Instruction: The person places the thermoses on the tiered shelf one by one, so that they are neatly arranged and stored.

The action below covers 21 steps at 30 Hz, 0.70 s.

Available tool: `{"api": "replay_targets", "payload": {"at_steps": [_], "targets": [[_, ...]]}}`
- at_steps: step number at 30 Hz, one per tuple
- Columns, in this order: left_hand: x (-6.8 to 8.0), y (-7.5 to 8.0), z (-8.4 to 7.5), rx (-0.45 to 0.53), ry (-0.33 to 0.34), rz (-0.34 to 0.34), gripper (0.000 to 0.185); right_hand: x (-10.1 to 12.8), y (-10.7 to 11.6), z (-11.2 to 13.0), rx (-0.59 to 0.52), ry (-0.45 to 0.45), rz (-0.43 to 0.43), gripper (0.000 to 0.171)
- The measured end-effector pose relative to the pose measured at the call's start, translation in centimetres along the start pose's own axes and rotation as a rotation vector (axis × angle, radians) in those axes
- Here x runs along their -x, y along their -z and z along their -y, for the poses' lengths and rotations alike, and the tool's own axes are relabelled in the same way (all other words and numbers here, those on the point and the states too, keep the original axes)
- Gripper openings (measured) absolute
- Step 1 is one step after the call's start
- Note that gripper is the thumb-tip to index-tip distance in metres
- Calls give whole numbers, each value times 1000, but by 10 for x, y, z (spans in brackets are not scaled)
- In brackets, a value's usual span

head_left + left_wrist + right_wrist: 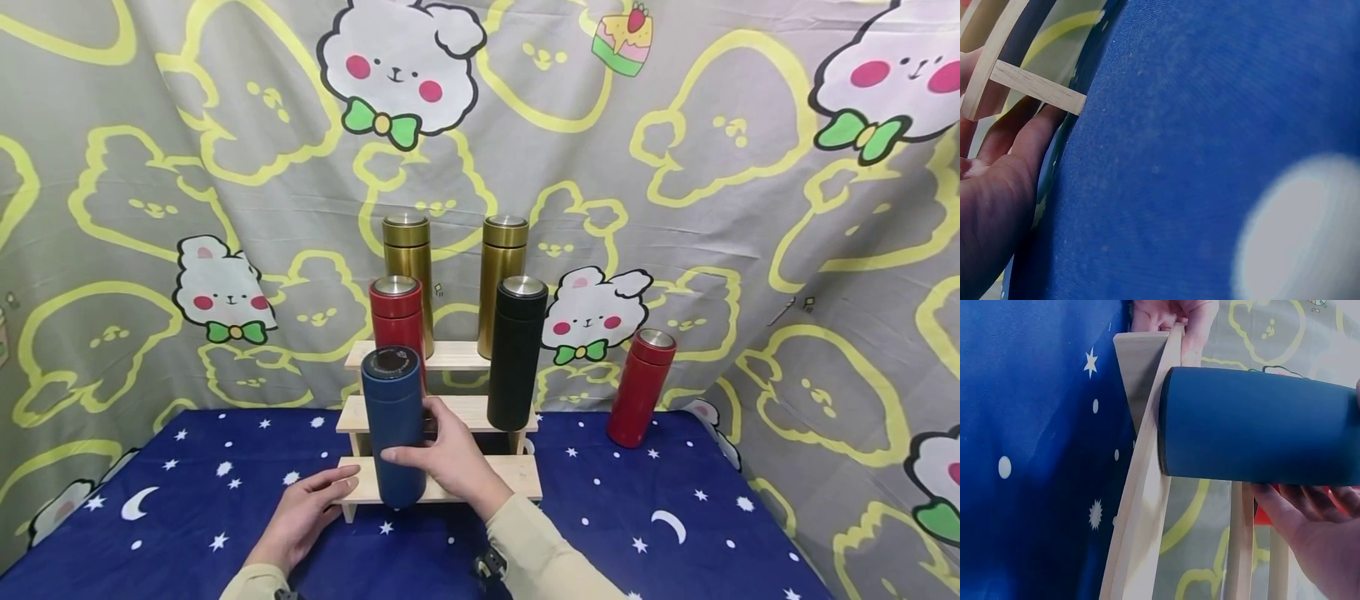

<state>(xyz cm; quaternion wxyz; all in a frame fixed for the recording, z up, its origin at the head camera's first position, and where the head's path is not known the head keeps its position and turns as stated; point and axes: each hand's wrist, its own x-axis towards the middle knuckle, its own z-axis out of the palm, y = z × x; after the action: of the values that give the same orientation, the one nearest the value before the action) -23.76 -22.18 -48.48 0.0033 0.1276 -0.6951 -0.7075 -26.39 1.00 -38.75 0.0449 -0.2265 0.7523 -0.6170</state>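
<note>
**A:** Right hand [450, 454] wrapped around the blue flask [393, 425], fingers curled round the front, thumb side toward the rack. Standing upright on the bottom step of the wooden rack [517, 477], left half of it. Looks from the right wrist view like the base sits on, or just above, the front plank, can't tell which.

**B:** And the left hand [303, 512]? Relaxed, gripping nothing, fingers stretched out and touching the left end of that bottom step. Resting on the blue starry surface [637, 517] otherwise.

**A:** Yep, same in the left wrist view, fingertips [1035, 134] right up against the wooden slat.

**B:** Rest of the lineup: red flask [397, 321] directly behind the blue one, on the middle step. Black flask [516, 350] on the same step, right side. Two gold flasks [408, 267] side by side on the top step.

**A:** Plus a second red flask [640, 387] off the rack, leaning a bit, on the surface to the right near the bunny-print curtain [225, 167].
</note>
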Motion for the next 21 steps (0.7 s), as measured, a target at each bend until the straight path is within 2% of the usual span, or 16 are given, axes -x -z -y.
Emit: {"api": "replay_targets", "payload": {"at_steps": [11, 17, 21], "targets": [[1, 1, 0, -4, -1, -5, 39, 8, 6, 0, 54, -4, -2, 74], [1, 0, -1, -8, -7, 2, 40, 16, 19, -4, 43, 51, -8, 69], [1, 0, -1, -6, -5, 6, 41, 21, 32, -9, 74, 78, -15, 66]]}}
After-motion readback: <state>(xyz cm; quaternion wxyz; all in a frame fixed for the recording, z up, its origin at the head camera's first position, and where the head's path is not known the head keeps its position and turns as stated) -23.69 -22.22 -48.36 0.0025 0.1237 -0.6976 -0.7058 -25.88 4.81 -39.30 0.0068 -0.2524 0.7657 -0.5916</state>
